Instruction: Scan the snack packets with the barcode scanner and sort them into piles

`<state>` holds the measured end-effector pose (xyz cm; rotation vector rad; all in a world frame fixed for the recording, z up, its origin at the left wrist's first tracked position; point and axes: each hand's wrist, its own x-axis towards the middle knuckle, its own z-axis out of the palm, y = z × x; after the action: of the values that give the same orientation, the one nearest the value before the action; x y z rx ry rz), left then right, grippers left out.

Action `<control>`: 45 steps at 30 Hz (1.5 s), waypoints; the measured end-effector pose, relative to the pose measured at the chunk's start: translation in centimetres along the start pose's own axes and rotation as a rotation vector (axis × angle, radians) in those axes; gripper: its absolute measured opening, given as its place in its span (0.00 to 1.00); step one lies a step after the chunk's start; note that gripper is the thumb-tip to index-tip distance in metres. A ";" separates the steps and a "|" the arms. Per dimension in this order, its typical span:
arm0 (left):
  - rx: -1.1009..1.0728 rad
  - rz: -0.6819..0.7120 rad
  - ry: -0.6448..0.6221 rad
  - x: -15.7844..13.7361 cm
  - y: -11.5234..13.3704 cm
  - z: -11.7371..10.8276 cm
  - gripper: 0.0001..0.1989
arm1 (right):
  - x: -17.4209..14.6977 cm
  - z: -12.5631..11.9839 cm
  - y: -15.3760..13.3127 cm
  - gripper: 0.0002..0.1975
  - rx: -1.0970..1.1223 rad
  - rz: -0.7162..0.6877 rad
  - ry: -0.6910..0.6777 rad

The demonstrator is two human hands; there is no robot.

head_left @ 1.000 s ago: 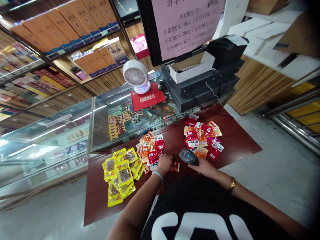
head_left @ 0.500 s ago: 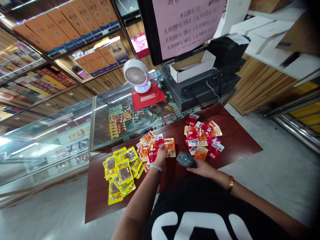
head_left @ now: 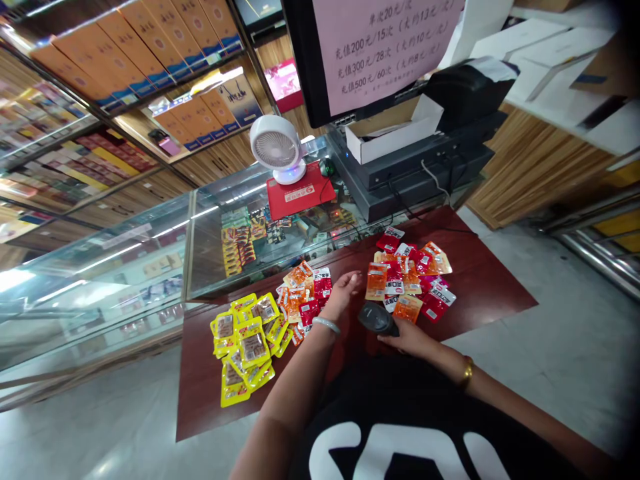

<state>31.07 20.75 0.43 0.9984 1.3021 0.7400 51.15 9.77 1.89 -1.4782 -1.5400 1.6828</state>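
My left hand, a bracelet at its wrist, is over the table between two heaps of snack packets, its fingers stretched out and holding nothing. Just right of its fingertips, an orange snack packet lies on the left edge of the right heap of red and orange packets. My right hand is wrapped round the handle of a dark barcode scanner, whose head points left. On the left lie more red and orange packets, beside a pile of yellow snack packets.
The packets rest on a dark red tabletop against a glass display counter. On the counter stand a white fan on a red mat, a monitor and a cash drawer bearing an open white box.
My left hand has moved right and let go of the orange packet, which now lies on the right heap. The scanner stays in my right hand. The view has shifted slightly.
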 end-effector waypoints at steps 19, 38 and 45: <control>0.902 -0.221 0.235 3.3 -0.9 -8.7 0.11 | 1.3 -0.4 -0.7 0.24 -0.038 0.039 0.020; -0.088 -0.102 0.098 2.0 -1.3 -2.8 0.17 | 2.1 -0.3 -1.3 0.25 -0.013 -0.019 0.023; 0.298 -0.006 0.146 -2.0 -1.9 -4.4 0.13 | 2.2 0.1 -1.7 0.26 -0.041 0.006 -0.034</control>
<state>26.25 18.91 -0.33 1.1946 1.5740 0.6349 49.75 12.06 2.51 -1.4836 -1.5980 1.6980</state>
